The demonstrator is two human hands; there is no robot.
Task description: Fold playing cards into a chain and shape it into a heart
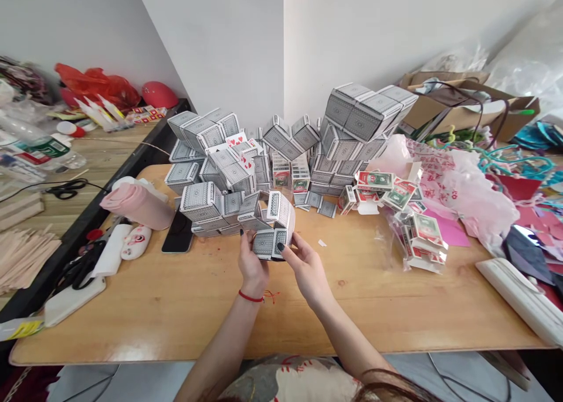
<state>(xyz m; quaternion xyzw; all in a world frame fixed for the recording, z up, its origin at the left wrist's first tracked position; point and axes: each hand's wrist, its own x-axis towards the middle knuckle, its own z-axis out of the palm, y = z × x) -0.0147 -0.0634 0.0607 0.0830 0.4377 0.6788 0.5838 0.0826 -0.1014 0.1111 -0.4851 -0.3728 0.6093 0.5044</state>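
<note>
Between my hands is a folded playing-card structure (264, 244), made of joined box shapes with grey patterned backs outward and a gap in its middle. My left hand (254, 265) grips its lower left side, some fingers hidden beneath. My right hand (308, 267) holds its right side, thumb pressed on the front face. Just behind it on the left stand joined card blocks (202, 203). Farther back rise a stack of card cubes (204, 129), a few showing red hearts, and a taller stack of card cubes (356, 112) at the right.
Card boxes (373, 182) and a torn pack bundle (424, 238) lie on the right, beside a pink-white plastic bag (457, 185). At left are a phone (177, 233), a pink cup (136, 205), a white mouse (136, 242) and black scissors (83, 267). A wall stands behind.
</note>
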